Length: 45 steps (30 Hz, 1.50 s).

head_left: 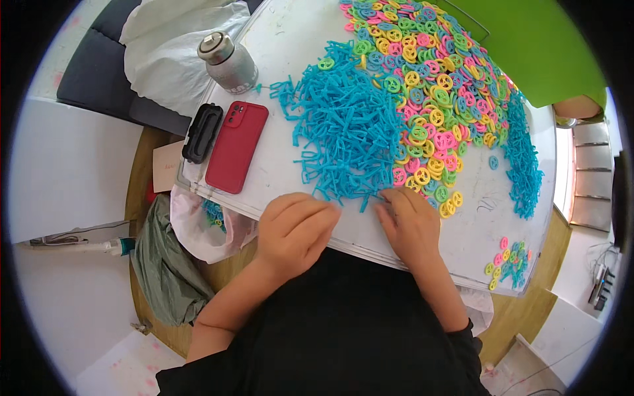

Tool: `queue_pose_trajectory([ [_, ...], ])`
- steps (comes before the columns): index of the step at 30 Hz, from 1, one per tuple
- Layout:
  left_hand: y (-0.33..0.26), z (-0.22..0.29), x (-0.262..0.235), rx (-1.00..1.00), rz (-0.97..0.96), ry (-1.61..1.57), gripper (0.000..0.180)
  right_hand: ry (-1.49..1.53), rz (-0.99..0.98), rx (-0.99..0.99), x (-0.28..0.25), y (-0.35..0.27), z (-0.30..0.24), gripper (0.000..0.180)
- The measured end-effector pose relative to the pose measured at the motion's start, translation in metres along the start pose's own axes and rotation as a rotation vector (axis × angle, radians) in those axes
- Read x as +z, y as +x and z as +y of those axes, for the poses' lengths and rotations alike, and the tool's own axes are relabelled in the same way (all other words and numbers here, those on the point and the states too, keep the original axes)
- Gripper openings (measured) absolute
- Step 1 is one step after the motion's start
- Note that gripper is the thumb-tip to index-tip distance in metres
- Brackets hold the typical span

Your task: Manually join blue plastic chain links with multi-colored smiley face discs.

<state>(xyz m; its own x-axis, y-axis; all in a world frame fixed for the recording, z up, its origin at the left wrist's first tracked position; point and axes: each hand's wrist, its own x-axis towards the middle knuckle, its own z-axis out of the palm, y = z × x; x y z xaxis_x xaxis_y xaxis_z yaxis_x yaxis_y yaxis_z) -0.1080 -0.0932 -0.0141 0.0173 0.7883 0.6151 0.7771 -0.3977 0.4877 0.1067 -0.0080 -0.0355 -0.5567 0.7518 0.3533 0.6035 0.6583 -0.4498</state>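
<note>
My left hand (295, 228) rests on the near edge of the white table top (475, 231), fingers curled under, right below a large heap of blue plastic stick pieces (343, 125). My right hand (409, 221) lies palm down beside it, fingertips touching the near edge of the blue heap where it meets a wide spread of small pink, yellow, green and blue plastic rings (429, 86). What either hand has under its fingers is hidden.
A red phone (236, 146) and a black case (202, 132) lie at the table's left edge, a metal flask (228, 61) behind them. Another strip of blue pieces (525, 158) and a small ring cluster (508, 262) sit right. A white bag (205, 228) hangs left.
</note>
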Motion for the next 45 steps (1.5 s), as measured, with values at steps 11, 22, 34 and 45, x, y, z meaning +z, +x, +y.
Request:
queue_pose_trajectory([
  [11, 0.012, -0.006, 0.022, -0.084, -0.009, 0.045, 0.025, -0.153, -0.115, 0.098, 0.020, -0.005, -0.029, 0.031],
  [22, 0.016, 0.019, 0.011, -0.176, -0.101, -0.237, 0.031, 0.137, 0.108, -0.126, -0.038, -0.003, -0.007, 0.026],
  [34, 0.024, 0.025, 0.041, -0.166, -0.378, -0.334, 0.046, 0.396, 0.189, 0.105, -0.036, -0.031, 0.008, 0.024],
  [45, 0.020, 0.031, 0.028, -0.448, -0.618, -0.624, 0.028, 0.462, -0.010, 0.146, -0.046, -0.037, 0.005, 0.030],
])
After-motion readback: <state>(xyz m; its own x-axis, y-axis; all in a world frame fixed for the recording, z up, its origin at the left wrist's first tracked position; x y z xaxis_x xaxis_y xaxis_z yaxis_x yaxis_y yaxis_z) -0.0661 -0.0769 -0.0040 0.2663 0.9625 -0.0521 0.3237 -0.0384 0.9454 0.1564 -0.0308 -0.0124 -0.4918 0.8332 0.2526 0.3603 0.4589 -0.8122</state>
